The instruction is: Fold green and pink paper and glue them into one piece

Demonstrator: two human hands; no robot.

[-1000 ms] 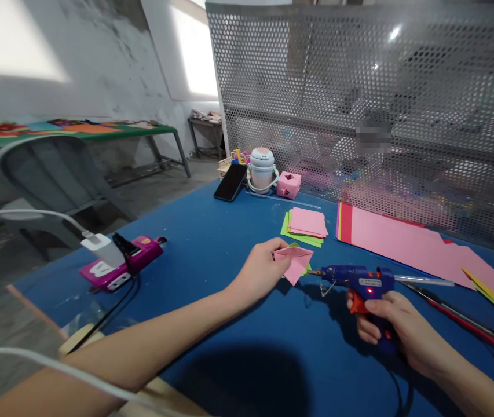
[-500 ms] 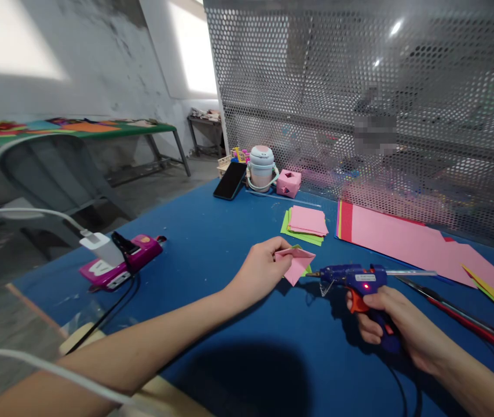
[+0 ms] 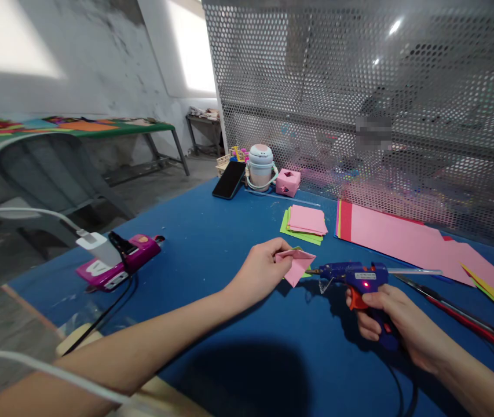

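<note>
My left hand (image 3: 259, 271) pinches a folded pink paper piece (image 3: 296, 264) just above the blue table (image 3: 212, 243), with a bit of green paper under it. My right hand (image 3: 388, 321) grips the handle of a blue glue gun (image 3: 355, 277) with an orange trigger and a lit red light. Its nozzle points left and nearly touches the right edge of the folded pink paper.
A stack of pink and green paper squares (image 3: 305, 223) lies behind the hands. Large pink sheets (image 3: 407, 240) and scissors (image 3: 455, 313) lie at right. A phone (image 3: 229, 180), small jar (image 3: 260, 167) and pink paper box (image 3: 288, 182) stand by the perforated metal screen (image 3: 359, 104). A pink power strip (image 3: 119, 262) sits at left.
The glue gun has moved left, bringing its nozzle closer to the folded pink paper. My left hand has stayed almost still.
</note>
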